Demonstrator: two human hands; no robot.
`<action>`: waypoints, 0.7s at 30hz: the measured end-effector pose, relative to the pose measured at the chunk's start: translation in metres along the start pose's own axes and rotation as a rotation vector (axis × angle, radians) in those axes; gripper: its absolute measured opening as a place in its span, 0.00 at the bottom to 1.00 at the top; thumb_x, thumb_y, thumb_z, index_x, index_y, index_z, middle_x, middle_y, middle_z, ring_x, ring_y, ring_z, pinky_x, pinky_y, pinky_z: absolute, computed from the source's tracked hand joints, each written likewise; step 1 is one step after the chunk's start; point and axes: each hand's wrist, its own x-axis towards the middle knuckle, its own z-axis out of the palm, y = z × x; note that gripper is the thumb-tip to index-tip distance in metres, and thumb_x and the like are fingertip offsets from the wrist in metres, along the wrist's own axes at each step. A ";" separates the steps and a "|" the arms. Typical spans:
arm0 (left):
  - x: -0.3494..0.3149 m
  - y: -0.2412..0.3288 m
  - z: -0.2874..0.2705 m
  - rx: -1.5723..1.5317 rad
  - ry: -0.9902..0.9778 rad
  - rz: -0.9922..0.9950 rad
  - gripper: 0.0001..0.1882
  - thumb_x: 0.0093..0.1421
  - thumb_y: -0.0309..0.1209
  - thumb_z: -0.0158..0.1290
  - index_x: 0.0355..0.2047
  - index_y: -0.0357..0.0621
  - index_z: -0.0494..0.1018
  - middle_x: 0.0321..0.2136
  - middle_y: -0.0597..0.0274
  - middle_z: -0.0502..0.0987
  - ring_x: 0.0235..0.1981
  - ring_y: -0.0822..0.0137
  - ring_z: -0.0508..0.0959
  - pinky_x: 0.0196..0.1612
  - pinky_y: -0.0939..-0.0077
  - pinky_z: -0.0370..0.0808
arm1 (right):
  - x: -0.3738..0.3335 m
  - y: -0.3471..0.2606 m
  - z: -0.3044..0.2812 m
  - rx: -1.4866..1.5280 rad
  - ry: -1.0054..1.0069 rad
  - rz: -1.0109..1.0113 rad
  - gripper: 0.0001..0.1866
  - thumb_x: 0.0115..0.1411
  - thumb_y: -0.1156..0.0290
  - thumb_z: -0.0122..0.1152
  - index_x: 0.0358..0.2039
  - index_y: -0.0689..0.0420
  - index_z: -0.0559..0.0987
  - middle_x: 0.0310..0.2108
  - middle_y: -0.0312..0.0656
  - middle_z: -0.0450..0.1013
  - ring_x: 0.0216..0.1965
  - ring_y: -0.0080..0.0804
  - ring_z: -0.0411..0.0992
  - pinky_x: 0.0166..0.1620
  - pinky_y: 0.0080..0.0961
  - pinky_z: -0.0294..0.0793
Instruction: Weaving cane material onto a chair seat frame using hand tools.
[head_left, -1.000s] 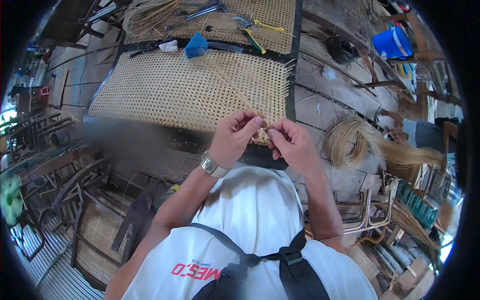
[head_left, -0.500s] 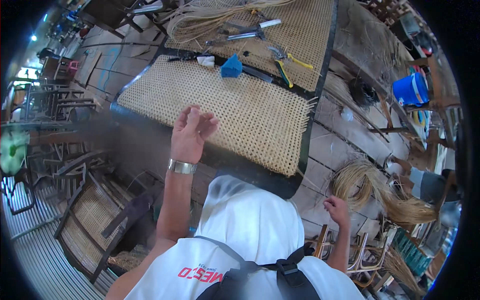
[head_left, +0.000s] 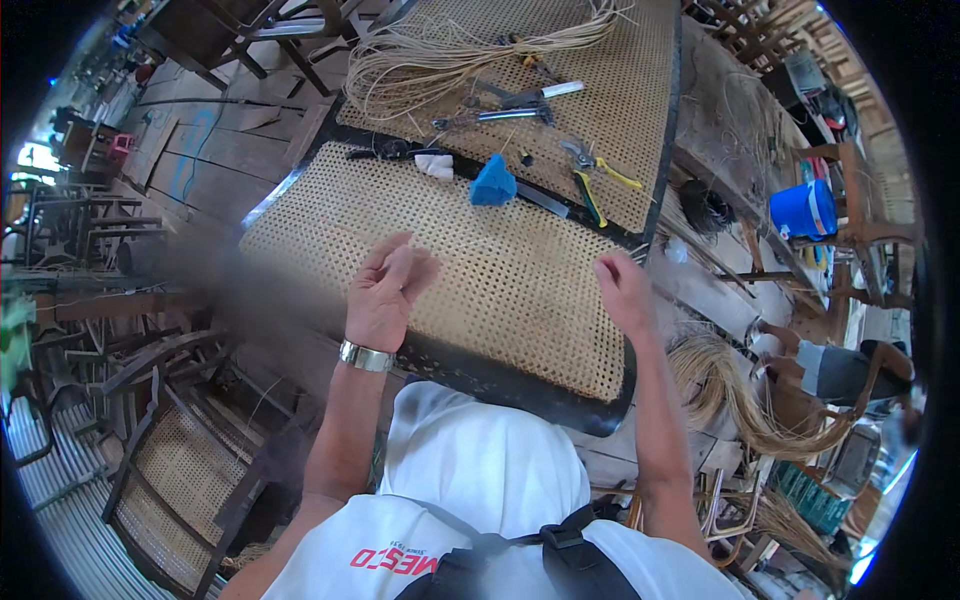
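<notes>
My left hand (head_left: 385,295), with a metal watch on its wrist, hovers over the near left part of a woven cane panel (head_left: 500,270) in a black frame. Its fingers are stretched out and hold nothing. My right hand (head_left: 622,290) is raised over the panel's near right edge with its back toward me. Its fingers curl away, and I cannot make out whether a strand is in them. A blue cloth piece (head_left: 493,183) lies at the panel's far edge.
A second cane panel (head_left: 640,120) lies beyond, carrying loose cane strands (head_left: 430,60), cutters (head_left: 520,100) and yellow-handled pliers (head_left: 600,185). A blue bucket (head_left: 805,210) and a cane bundle (head_left: 730,390) are at the right, near a seated person (head_left: 840,370). Chair frames (head_left: 170,470) crowd the left.
A second ago both hands pinched together at the panel's near edge. They separated, the right hand dropped low to the right, and now both are raised apart over the panel.
</notes>
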 end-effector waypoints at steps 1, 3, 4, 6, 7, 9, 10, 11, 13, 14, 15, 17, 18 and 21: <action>0.005 0.001 -0.003 0.024 0.005 0.024 0.11 0.65 0.30 0.55 0.47 0.41 0.76 0.38 0.56 0.81 0.38 0.63 0.82 0.45 0.67 0.82 | 0.022 -0.006 0.019 0.017 0.014 -0.057 0.08 0.61 0.69 0.59 0.37 0.60 0.77 0.32 0.49 0.76 0.36 0.47 0.75 0.39 0.36 0.74; 0.016 0.003 -0.014 0.002 0.013 -0.026 0.12 0.65 0.30 0.56 0.48 0.42 0.76 0.38 0.56 0.81 0.37 0.64 0.82 0.44 0.68 0.82 | 0.063 -0.007 0.051 -0.110 0.124 -0.150 0.10 0.59 0.68 0.62 0.37 0.59 0.77 0.35 0.48 0.75 0.40 0.49 0.74 0.43 0.39 0.73; 0.020 0.007 -0.019 -0.017 0.018 -0.066 0.13 0.65 0.30 0.56 0.48 0.42 0.76 0.38 0.56 0.81 0.36 0.64 0.82 0.42 0.69 0.82 | 0.081 -0.008 0.064 -0.112 0.111 -0.148 0.10 0.59 0.68 0.62 0.37 0.59 0.77 0.35 0.48 0.75 0.40 0.49 0.74 0.43 0.39 0.73; 0.027 0.021 -0.026 -0.017 0.052 -0.109 0.11 0.66 0.31 0.55 0.46 0.42 0.75 0.38 0.55 0.81 0.36 0.64 0.82 0.41 0.71 0.81 | 0.111 -0.008 0.089 -0.317 0.135 -0.192 0.12 0.57 0.67 0.63 0.40 0.57 0.77 0.39 0.49 0.74 0.46 0.49 0.72 0.47 0.43 0.72; 0.030 0.027 -0.028 -0.045 0.052 -0.131 0.09 0.67 0.32 0.54 0.44 0.42 0.75 0.39 0.55 0.81 0.36 0.64 0.83 0.40 0.72 0.81 | 0.120 0.000 0.099 -0.319 0.121 -0.192 0.12 0.57 0.67 0.63 0.40 0.57 0.77 0.39 0.49 0.74 0.46 0.49 0.72 0.47 0.43 0.72; 0.037 0.039 -0.032 -0.078 0.085 -0.161 0.09 0.69 0.36 0.50 0.39 0.43 0.73 0.37 0.54 0.80 0.35 0.66 0.82 0.38 0.75 0.81 | 0.133 0.012 0.110 -0.421 0.010 -0.216 0.12 0.57 0.66 0.63 0.38 0.58 0.76 0.41 0.49 0.73 0.47 0.50 0.71 0.49 0.44 0.71; 0.038 0.042 -0.039 -0.082 0.106 -0.156 0.09 0.69 0.36 0.50 0.39 0.43 0.73 0.37 0.54 0.80 0.35 0.66 0.82 0.38 0.75 0.81 | 0.136 0.013 0.114 -0.416 -0.008 -0.226 0.12 0.57 0.66 0.63 0.38 0.58 0.76 0.41 0.49 0.73 0.47 0.50 0.71 0.49 0.44 0.71; 0.038 0.045 -0.046 -0.112 0.130 -0.152 0.10 0.68 0.37 0.51 0.39 0.44 0.73 0.35 0.57 0.80 0.31 0.69 0.80 0.35 0.77 0.79 | 0.137 0.016 0.114 -0.426 -0.046 -0.208 0.11 0.56 0.66 0.63 0.37 0.58 0.75 0.41 0.49 0.73 0.46 0.50 0.71 0.49 0.45 0.71; 0.039 0.049 -0.060 -0.146 0.164 -0.137 0.10 0.68 0.38 0.52 0.39 0.44 0.73 0.34 0.60 0.79 0.28 0.72 0.79 0.32 0.80 0.77 | 0.138 0.019 0.109 -0.435 -0.085 -0.266 0.09 0.56 0.70 0.62 0.34 0.60 0.73 0.37 0.49 0.73 0.42 0.53 0.71 0.46 0.44 0.71; 0.037 0.053 -0.068 -0.147 0.156 -0.130 0.10 0.68 0.38 0.52 0.38 0.45 0.74 0.32 0.64 0.78 0.26 0.75 0.76 0.30 0.82 0.73 | 0.136 0.021 0.104 -0.429 -0.094 -0.279 0.09 0.56 0.70 0.62 0.34 0.60 0.73 0.37 0.49 0.73 0.42 0.53 0.71 0.46 0.44 0.71; 0.034 0.055 -0.073 -0.148 0.146 -0.124 0.10 0.68 0.38 0.53 0.37 0.46 0.74 0.29 0.68 0.77 0.23 0.78 0.73 0.27 0.84 0.70 | 0.131 0.018 0.095 -0.316 -0.111 -0.193 0.08 0.58 0.71 0.60 0.33 0.60 0.73 0.33 0.46 0.73 0.37 0.48 0.72 0.41 0.39 0.72; 0.024 0.055 -0.071 -0.047 0.183 -0.024 0.10 0.68 0.38 0.53 0.36 0.46 0.74 0.28 0.71 0.76 0.23 0.79 0.71 0.27 0.86 0.67 | 0.119 0.011 0.080 -0.199 -0.128 -0.123 0.06 0.59 0.72 0.59 0.33 0.60 0.72 0.30 0.43 0.72 0.32 0.43 0.73 0.37 0.35 0.72; 0.019 0.053 -0.067 0.056 0.207 0.058 0.10 0.68 0.38 0.53 0.35 0.46 0.74 0.26 0.74 0.75 0.22 0.81 0.69 0.26 0.88 0.64 | 0.108 0.010 0.069 0.083 -0.052 0.033 0.05 0.61 0.73 0.58 0.33 0.59 0.73 0.27 0.38 0.70 0.28 0.33 0.71 0.33 0.28 0.70; -0.019 0.051 -0.026 0.257 0.098 0.058 0.12 0.69 0.38 0.51 0.33 0.43 0.72 0.23 0.70 0.73 0.20 0.79 0.68 0.23 0.85 0.63 | 0.063 -0.027 0.050 0.612 -0.064 0.178 0.05 0.66 0.71 0.56 0.39 0.58 0.74 0.23 0.31 0.67 0.23 0.19 0.65 0.27 0.17 0.64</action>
